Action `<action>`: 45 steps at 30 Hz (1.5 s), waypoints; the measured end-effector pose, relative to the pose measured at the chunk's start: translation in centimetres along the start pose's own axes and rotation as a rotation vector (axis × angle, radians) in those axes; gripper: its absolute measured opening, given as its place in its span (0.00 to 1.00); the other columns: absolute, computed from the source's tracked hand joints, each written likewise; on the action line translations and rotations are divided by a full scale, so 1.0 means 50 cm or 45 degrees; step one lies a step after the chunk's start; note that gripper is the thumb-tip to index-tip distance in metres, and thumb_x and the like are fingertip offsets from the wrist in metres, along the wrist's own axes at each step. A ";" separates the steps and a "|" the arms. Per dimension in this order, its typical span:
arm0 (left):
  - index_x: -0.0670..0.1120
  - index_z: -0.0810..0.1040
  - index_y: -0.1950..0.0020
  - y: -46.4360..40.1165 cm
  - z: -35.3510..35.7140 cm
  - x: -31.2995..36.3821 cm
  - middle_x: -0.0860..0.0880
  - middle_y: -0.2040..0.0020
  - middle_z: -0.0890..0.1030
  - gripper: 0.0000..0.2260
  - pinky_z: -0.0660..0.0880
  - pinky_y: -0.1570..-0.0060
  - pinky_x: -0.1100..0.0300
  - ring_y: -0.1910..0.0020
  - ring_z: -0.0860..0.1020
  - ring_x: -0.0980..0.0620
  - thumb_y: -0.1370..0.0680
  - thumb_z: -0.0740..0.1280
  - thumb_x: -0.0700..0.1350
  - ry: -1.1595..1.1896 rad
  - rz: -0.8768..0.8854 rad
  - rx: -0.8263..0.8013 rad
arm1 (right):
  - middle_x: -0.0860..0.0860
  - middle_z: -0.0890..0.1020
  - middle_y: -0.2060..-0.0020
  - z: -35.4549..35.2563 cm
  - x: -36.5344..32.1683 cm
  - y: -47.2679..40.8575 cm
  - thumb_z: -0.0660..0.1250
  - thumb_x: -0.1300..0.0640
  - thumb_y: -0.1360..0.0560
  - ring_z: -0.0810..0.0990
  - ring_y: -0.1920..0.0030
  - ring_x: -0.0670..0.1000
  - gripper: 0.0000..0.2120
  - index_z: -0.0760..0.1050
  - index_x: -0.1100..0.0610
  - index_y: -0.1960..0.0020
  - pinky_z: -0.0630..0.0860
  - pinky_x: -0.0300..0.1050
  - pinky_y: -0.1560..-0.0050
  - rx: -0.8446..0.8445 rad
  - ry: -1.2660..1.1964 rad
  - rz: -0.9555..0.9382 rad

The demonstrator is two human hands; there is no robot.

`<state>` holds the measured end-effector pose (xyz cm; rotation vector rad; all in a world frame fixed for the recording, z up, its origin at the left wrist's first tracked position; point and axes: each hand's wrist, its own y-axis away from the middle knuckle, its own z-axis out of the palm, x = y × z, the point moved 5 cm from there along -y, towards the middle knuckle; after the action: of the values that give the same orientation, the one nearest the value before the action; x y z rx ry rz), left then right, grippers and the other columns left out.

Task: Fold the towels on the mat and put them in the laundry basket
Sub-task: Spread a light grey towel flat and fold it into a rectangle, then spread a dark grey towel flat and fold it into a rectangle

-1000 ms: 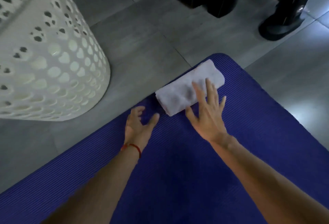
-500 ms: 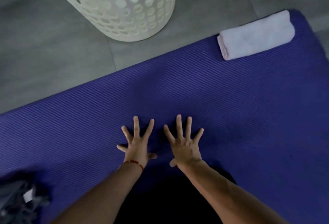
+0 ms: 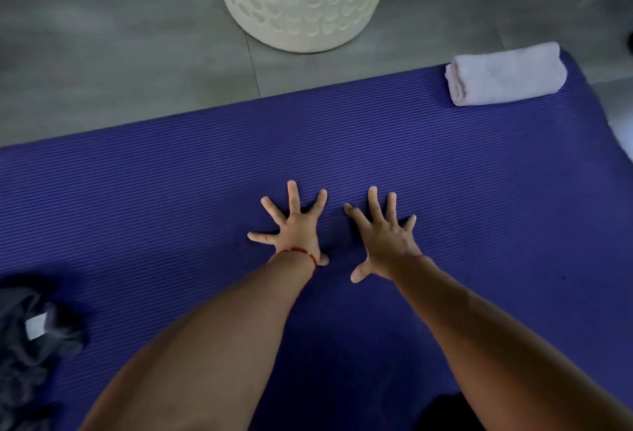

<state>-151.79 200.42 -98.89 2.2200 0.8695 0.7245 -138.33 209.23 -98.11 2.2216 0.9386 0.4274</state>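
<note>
One folded white terry towel [image 3: 506, 74] lies on the purple ribbed foam mat [image 3: 171, 197], in the mat's far right corner, close to its far edge. It is a thick, soft-looking oblong, its layered fold ends showing at the left end. One dark grey crumpled cloth [image 3: 30, 338] lies in a loose heap at the near left of the mat, with a small pale tag showing on it; its left side is cut off by the frame, and whether it is a towel cannot be told.

One cream plastic laundry basket [image 3: 305, 2] stands on the grey tiled floor [image 3: 120, 54] just beyond the mat's far edge, near the middle of that edge and apart from the mat. Its wall is round, tapering toward the base, and pierced with rows of oval holes; its rim is out of view, so what it contains cannot be told.

Two hands rest near the middle of the mat, side by side and not touching. The left hand [image 3: 294, 228] is flat, palm down, all five fingers spread wide, holding nothing; a thin red string bracelet [image 3: 303, 254] circles its wrist. The right hand [image 3: 383, 242] is likewise spread open, palm down, empty. Both forearms are bare. The mat's surface carries fine parallel ridges running along its length.
</note>
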 end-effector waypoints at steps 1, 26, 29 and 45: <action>0.74 0.37 0.24 -0.002 0.004 -0.001 0.54 0.25 0.20 0.61 0.46 0.43 0.12 0.26 0.24 0.31 0.32 0.82 0.46 -0.002 0.004 0.009 | 0.57 0.27 0.22 0.000 -0.002 0.000 0.80 0.32 0.42 0.32 0.22 0.71 0.70 0.32 0.40 0.20 0.56 0.81 0.30 0.008 0.005 0.010; 0.50 0.79 0.37 0.526 0.096 -0.780 0.43 0.29 0.72 0.22 0.73 0.44 0.38 0.33 0.71 0.38 0.31 0.75 0.43 -0.208 -0.230 1.083 | 0.40 0.42 0.18 0.080 -0.515 0.366 0.57 0.51 0.15 0.59 0.20 0.52 0.23 0.61 0.39 0.21 0.63 0.51 0.23 0.043 0.266 -0.803; 0.60 0.68 0.25 0.542 0.065 -0.881 0.45 0.19 0.54 0.28 0.67 0.35 0.35 0.23 0.57 0.39 0.24 0.70 0.50 -0.214 -0.427 0.966 | 0.42 0.44 0.17 0.076 -0.575 0.387 0.56 0.54 0.15 0.56 0.19 0.52 0.24 0.61 0.42 0.21 0.62 0.52 0.23 0.041 0.315 -0.866; 0.49 0.89 0.56 0.589 -0.011 -0.654 0.54 0.54 0.88 0.14 0.79 0.52 0.61 0.55 0.84 0.54 0.27 0.69 0.32 0.420 0.098 1.391 | 0.36 0.59 0.24 0.058 -0.454 0.398 0.66 0.46 0.19 0.70 0.32 0.39 0.33 0.53 0.36 0.20 0.68 0.36 0.33 0.159 -0.067 -0.814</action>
<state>-161.46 159.59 -85.62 3.1262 1.6284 0.7566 -142.38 181.24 -87.10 1.8833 1.5976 0.0126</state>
